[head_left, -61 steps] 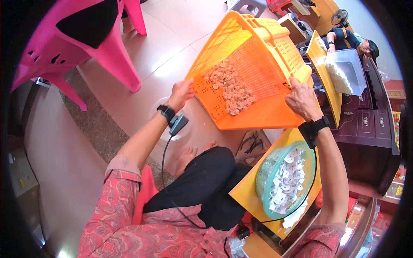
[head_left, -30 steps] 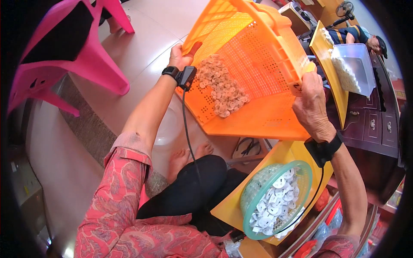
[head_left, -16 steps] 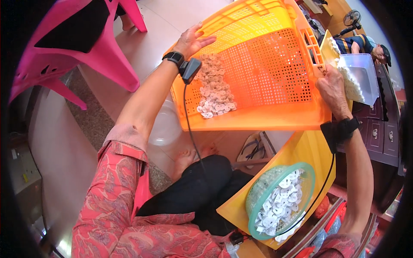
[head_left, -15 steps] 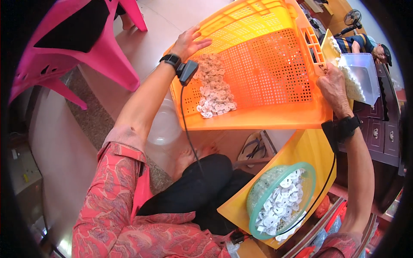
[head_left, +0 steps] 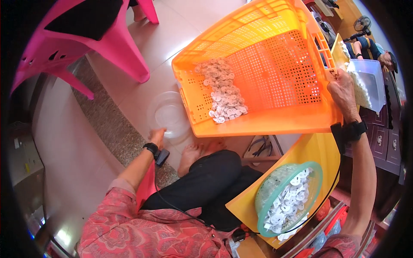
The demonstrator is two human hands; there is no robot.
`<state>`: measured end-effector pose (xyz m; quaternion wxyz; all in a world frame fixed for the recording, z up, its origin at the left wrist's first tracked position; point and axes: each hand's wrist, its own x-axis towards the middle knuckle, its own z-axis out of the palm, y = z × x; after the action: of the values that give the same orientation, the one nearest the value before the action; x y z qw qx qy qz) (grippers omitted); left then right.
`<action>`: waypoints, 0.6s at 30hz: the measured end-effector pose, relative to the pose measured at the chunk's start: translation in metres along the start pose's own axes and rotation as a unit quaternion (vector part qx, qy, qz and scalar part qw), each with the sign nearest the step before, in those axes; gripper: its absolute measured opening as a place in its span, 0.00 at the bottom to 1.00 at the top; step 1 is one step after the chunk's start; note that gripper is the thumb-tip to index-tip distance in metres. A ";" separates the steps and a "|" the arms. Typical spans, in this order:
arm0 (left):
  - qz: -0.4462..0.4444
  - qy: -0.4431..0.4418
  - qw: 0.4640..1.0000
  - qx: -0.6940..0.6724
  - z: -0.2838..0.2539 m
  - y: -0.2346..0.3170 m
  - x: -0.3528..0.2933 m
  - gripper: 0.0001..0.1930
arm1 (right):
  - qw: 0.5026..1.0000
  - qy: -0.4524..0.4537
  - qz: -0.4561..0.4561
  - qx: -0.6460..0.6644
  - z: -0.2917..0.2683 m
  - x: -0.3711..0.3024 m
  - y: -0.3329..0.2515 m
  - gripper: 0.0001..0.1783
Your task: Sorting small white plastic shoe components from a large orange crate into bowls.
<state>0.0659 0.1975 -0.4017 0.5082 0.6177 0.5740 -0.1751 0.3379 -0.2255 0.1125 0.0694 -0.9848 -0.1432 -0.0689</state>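
Note:
My right hand (head_left: 343, 88) is closed round the right rim of a large orange plastic basket (head_left: 275, 118), which tilts with its mouth toward me. A heap of small white round plastic pieces (head_left: 226, 101) lies along its left inner side. Below the basket's left corner, my left hand (head_left: 157, 137) is at the near rim of a clear plastic bowl (head_left: 168, 112), fingers together and closed on that edge; its fingertips show only partly. A green mesh basket (head_left: 261, 206) of similar white pieces (head_left: 286, 202) stands on a yellow board (head_left: 320, 150) at my right.
A pink plastic chair (head_left: 122, 47) with a black cloth stands at the far left. Beyond my right hand are a translucent bin (head_left: 371, 79) and another person (head_left: 369, 49). Dark drawers (head_left: 380, 137) line the right. Sandals (head_left: 260, 146) lie below the orange basket. A black cable runs from my left wrist.
My left hand has left the orange basket's left side and come down and nearer me to the clear bowl. My right hand keeps its grip on the basket. The view has shifted slightly.

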 end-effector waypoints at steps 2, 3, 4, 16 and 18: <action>-0.062 -0.044 0.996 -0.045 -0.003 -0.013 -0.021 0.28 | 1.000 -0.003 0.007 0.016 0.004 -0.002 -0.003 0.12; -0.081 -0.068 0.987 -0.121 0.000 -0.031 -0.004 0.25 | 1.000 0.000 0.005 0.025 0.005 0.002 -0.007 0.12; -0.100 -0.096 0.971 -0.193 0.007 -0.050 0.010 0.21 | 0.999 0.000 0.006 0.032 0.004 0.003 -0.009 0.12; 0.031 -0.046 0.963 -0.264 0.048 0.064 -0.010 0.17 | 0.995 -0.035 0.089 -0.010 0.001 0.010 0.040 0.14; 0.040 -0.059 0.965 -0.254 0.051 0.057 -0.005 0.21 | 0.996 -0.038 0.081 0.009 0.005 0.012 0.041 0.16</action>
<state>0.1333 0.1624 -0.3950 0.6878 0.4792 0.5439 -0.0392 0.3619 -0.2598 0.1043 0.0776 -0.9945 -0.0657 -0.0239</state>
